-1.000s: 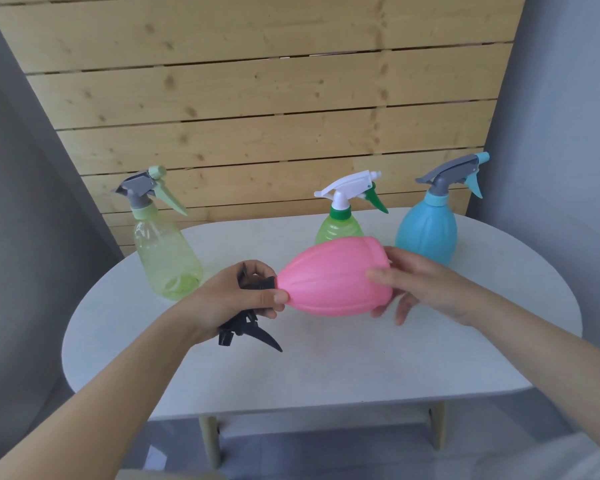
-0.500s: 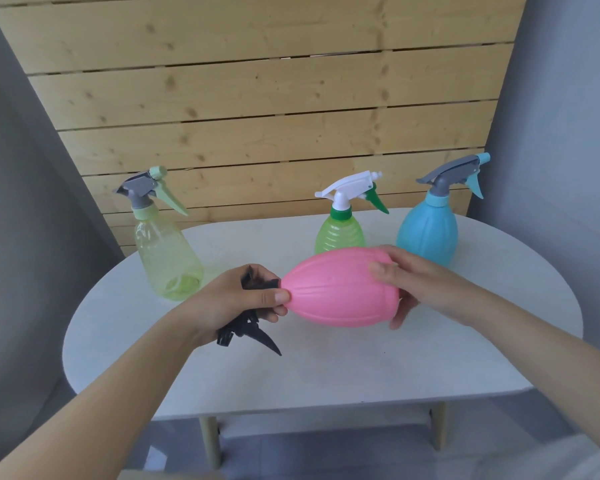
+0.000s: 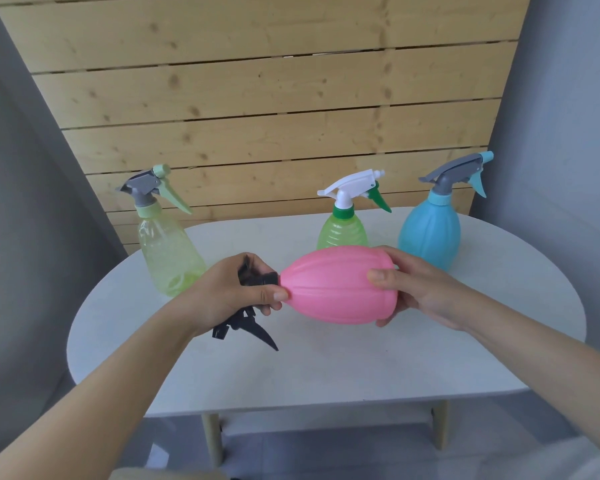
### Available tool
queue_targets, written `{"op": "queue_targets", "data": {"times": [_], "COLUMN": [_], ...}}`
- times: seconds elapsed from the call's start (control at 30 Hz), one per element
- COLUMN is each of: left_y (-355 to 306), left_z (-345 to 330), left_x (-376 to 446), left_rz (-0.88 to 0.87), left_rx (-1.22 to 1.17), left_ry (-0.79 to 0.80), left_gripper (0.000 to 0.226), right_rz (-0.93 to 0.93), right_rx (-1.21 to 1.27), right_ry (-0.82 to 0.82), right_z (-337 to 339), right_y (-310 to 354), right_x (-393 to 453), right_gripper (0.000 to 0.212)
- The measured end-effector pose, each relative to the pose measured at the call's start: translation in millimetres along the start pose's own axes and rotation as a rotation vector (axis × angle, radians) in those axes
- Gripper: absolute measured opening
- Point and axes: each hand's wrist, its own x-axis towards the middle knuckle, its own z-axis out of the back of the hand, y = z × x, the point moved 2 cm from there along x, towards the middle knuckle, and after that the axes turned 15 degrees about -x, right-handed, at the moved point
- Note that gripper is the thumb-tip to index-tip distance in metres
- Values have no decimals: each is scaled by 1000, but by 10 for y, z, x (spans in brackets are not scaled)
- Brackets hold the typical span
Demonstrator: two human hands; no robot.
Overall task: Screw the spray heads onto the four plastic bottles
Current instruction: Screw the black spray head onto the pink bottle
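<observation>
A: Where is the pink bottle [image 3: 340, 285]?
B: Lying sideways above the table [image 3: 326, 368], neck to the left, held between both hands.
A: What is the right hand [image 3: 420, 289] doing?
B: It cups the bottle's base, thumb on the near side, fingers curled round the far end.
A: And the left hand [image 3: 222, 292]?
B: It is closed round the black spray head [image 3: 246, 323] at the neck; the trigger points down below the hand.
A: The others?
B: Three stand upright at the back, heads on: the pale bottle [image 3: 167, 251] left, the green bottle [image 3: 342, 233] behind the pink one, the blue bottle [image 3: 430, 233] right.
</observation>
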Motion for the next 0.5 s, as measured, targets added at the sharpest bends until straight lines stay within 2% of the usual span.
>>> {"op": "queue_targets", "data": {"times": [0.2, 0.3, 0.37, 0.43, 0.5], "left_y": [-6, 15, 26, -2, -44], "left_z": [79, 115, 126, 165, 259], "left_x": [-22, -2, -23, -74, -133], "left_rz": [8, 102, 202, 274, 300], "left_rx": [0, -155, -240, -284, -368], "left_ry": [-61, -121, -80, -61, -120], "left_gripper": [45, 52, 36, 33, 51], "right_rz": [-12, 125, 237, 279, 282], "right_rx": [-5, -329, -578, -643, -623], "right_ry": [6, -128, -199, -248, -272], "right_z": [-98, -212, -339, -466, -562], "right_y": [4, 91, 135, 155, 168], "right_x": [51, 82, 114, 144, 188], "right_gripper": [58, 75, 89, 96, 94]}}
